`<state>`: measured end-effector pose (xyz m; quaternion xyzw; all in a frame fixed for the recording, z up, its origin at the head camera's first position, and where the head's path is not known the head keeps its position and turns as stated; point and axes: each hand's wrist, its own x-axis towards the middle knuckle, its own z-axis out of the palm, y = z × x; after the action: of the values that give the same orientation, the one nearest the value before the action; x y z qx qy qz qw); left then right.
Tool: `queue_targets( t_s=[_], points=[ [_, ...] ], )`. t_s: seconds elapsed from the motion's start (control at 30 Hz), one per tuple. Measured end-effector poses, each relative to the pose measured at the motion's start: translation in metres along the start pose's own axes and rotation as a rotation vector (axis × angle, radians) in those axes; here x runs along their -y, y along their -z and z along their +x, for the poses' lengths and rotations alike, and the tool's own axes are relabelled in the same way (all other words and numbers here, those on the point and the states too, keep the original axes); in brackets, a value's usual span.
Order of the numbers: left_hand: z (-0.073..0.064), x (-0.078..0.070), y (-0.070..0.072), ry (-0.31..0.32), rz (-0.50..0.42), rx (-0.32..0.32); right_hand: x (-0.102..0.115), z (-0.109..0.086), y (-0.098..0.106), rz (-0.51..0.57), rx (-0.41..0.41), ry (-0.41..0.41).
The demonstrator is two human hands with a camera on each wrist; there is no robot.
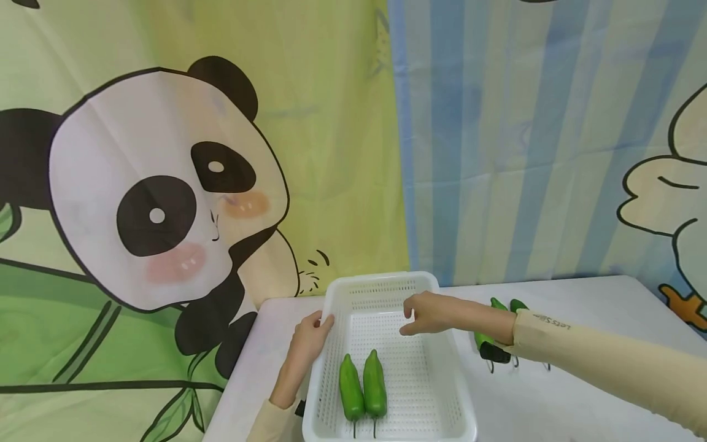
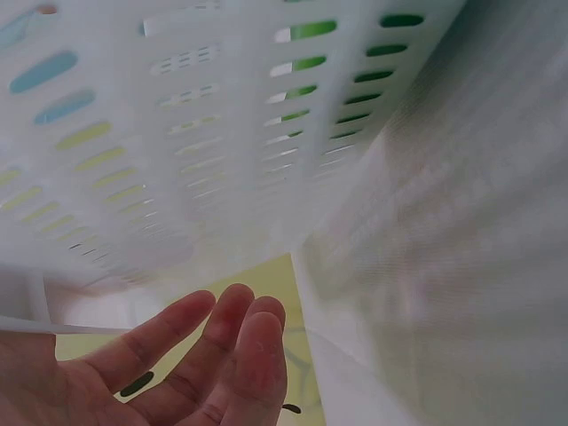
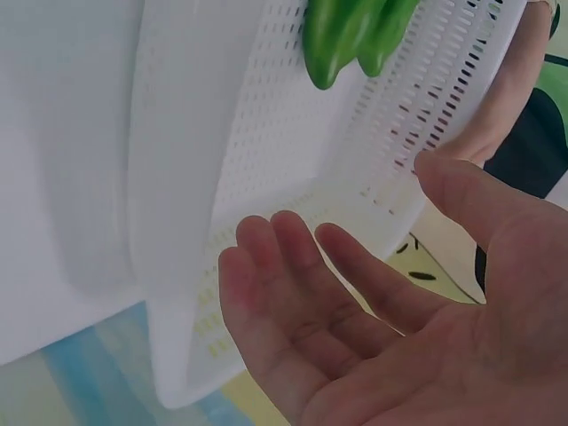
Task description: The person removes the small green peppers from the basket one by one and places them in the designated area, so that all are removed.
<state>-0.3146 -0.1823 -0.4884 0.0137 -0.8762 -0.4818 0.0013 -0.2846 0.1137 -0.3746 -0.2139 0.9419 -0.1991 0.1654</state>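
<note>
A white perforated plastic basket (image 1: 405,368) stands on the table. Two green peppers (image 1: 375,387) lie side by side in its near left part, stems toward me. My left hand (image 1: 307,339) holds the basket's left rim, thumb over the top edge; the left wrist view shows its other fingers (image 2: 257,364) along the outside of the wall. Above the basket's far right part hovers my right hand (image 1: 433,313), holding nothing. In the right wrist view its fingers (image 3: 297,302) are loosely bent and apart from the thumb, with the peppers (image 3: 333,40) farther off.
Several more green peppers (image 1: 483,339) lie on the white table (image 1: 558,405) to the right of the basket, partly hidden behind my right forearm. A curtain printed with a panda (image 1: 160,141) and blue stripes hangs behind the table's far edge.
</note>
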Motion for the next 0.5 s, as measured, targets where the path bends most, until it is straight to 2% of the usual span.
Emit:
queue_targets(
  t_s=[0.37,0.5],
  points=[
    [0.005,-0.001,0.001,-0.003,0.010,-0.017,0.013,0.009,-0.011,-0.030,0.067,0.005],
    [0.004,0.001,0.001,-0.001,0.012,-0.004,0.015,0.007,-0.014,-0.018,0.076,-0.002]
  ],
)
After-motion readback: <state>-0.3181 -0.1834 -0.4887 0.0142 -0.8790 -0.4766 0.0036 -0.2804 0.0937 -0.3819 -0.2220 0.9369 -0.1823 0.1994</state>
